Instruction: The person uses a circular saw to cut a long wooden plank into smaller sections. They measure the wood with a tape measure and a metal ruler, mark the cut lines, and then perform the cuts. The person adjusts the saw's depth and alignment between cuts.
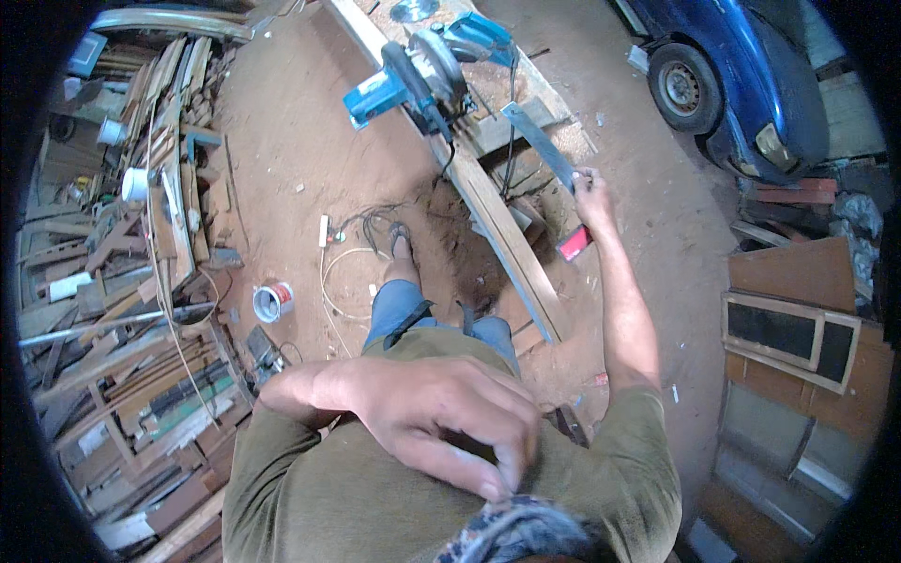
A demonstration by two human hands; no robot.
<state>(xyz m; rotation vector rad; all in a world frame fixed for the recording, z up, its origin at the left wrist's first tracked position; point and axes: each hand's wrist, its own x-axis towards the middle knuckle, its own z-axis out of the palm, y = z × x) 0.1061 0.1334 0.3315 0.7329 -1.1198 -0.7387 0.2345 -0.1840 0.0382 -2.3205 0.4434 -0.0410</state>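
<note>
My left hand is raised in front of my chest, with thumb and fingers curled together. Its fingertips come to the edge of a blue-grey patterned cloth; whether they pinch it or something small is hidden. Out to the right, my right hand is closed round the near end of a long, flat grey metal strip, which points forward and left over the workpiece. Just below that hand is a red block with a dark edge; I cannot tell whether it belongs to the strip.
A blue circular saw rests on a long wooden beam ahead of me. Loose cable lies by my foot. A white bucket and piled scrap wood are at left. At right stand a blue car and wooden panels.
</note>
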